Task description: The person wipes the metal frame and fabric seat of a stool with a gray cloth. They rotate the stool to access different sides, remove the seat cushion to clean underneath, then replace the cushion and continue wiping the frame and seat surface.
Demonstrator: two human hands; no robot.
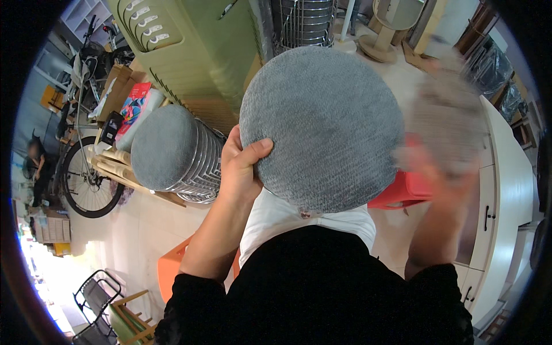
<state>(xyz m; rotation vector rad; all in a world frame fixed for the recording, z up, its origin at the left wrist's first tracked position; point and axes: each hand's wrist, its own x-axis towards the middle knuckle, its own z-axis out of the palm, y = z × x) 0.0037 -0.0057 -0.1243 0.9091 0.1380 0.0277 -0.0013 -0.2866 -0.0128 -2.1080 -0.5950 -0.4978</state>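
Note:
A round grey fabric stool seat [325, 126] fills the middle of the view, above my lap. My left hand [240, 164] grips its left edge, the thumb pressed on top and the other fingers hidden beneath. Off the seat's right side, my right hand [443, 172] is smeared by motion. From it rises a blurred grey-brown, cloth-like thing [451, 115], which the hand appears to hold; its exact kind is unclear. Whether the seat has legs underneath cannot be seen.
Left of me, stacked metal-legged stools [164, 146] carry a grey seat on top. A red plastic stool [411, 187] stands to the right, beside a white cabinet [509, 201]. Behind are a green cabinet-like piece [201, 57] and more stacked metal stools [305, 23]. A bicycle [89, 178] stands far left.

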